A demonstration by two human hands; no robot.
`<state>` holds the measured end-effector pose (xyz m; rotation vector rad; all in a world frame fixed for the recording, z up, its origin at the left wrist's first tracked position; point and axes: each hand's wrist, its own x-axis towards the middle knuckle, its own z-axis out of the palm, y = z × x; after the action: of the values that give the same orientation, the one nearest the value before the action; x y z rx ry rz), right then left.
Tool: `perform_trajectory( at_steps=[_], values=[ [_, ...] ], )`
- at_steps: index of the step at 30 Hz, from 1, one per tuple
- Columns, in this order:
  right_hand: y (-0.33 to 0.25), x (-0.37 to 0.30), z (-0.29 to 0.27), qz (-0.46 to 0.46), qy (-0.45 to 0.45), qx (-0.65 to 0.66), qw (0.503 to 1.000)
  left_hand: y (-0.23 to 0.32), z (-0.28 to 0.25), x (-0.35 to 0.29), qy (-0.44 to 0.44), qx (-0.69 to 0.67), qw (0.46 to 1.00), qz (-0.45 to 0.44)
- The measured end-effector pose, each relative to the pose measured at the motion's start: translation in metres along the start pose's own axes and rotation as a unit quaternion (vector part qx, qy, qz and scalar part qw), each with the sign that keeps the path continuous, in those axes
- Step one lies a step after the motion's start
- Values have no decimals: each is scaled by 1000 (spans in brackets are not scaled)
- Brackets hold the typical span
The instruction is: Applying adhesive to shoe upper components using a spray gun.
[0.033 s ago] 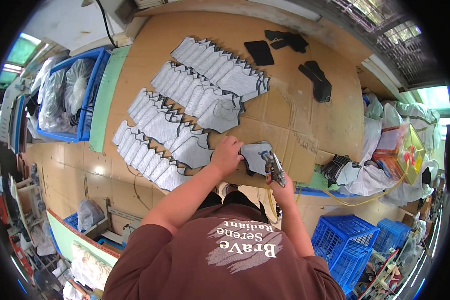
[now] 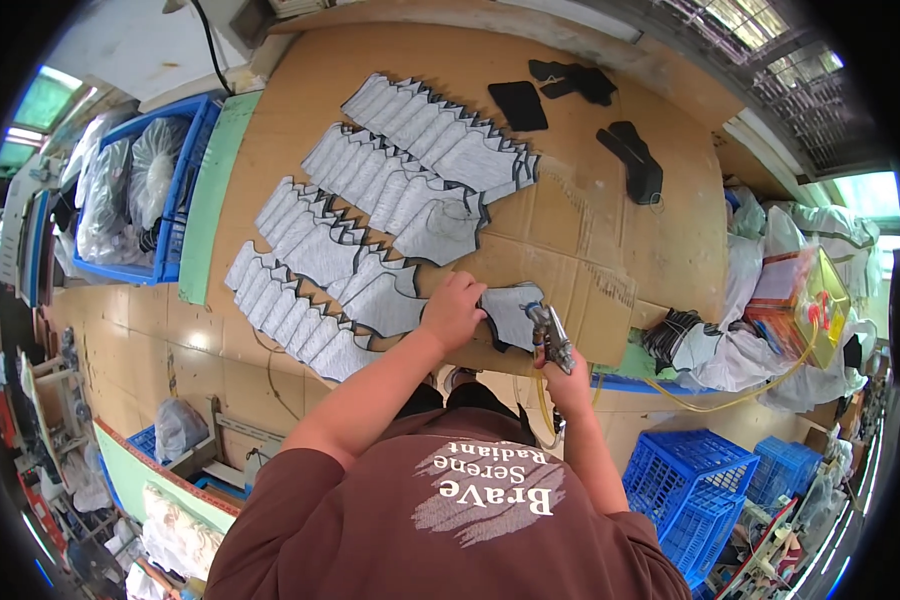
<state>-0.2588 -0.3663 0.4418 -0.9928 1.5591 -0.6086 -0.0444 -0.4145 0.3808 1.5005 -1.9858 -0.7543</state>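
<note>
In my right hand [image 2: 566, 382] is a metal spray gun [image 2: 553, 342], its nozzle just over the right end of a grey fabric piece with dark edges [image 2: 511, 314]. My left hand [image 2: 454, 310] rests at that piece's left end, fingers bent together at its dark edge; the fingertips are partly hidden. Left of it, more grey dark-edged pieces [image 2: 380, 298] lie overlapped like shingles. Further rows of grey pieces [image 2: 440, 130] run slantwise across the cardboard-covered table [image 2: 660, 240].
Black cut pieces [image 2: 632, 165] lie at the table's far right. A blue crate [image 2: 160, 270] with plastic bags stands left. A yellow hose [image 2: 705, 402] trails on the right, near bagged goods [image 2: 740, 350]. Blue crates [image 2: 685, 480] sit on the floor at lower right.
The spray gun has shifted slightly right at its nozzle end. My left hand and the grey pieces look unmoved.
</note>
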Motion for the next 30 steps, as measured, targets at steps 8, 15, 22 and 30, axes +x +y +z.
perform_trajectory(
  at_steps=[8,15,22,30],
  values=[
    [5,-5,-3,-18,17,2,1000,-11,7,4,100,-46,993,39],
    [5,-5,-3,-45,-38,-17,998,-47,-64,-34,207,-257,882,-337],
    [11,-2,1,-77,-50,-33,995,-145,-137,-90,332,-196,838,-386],
    [2,-3,5,-72,-62,-15,995,-128,-126,-70,323,151,892,-278]
  ],
)
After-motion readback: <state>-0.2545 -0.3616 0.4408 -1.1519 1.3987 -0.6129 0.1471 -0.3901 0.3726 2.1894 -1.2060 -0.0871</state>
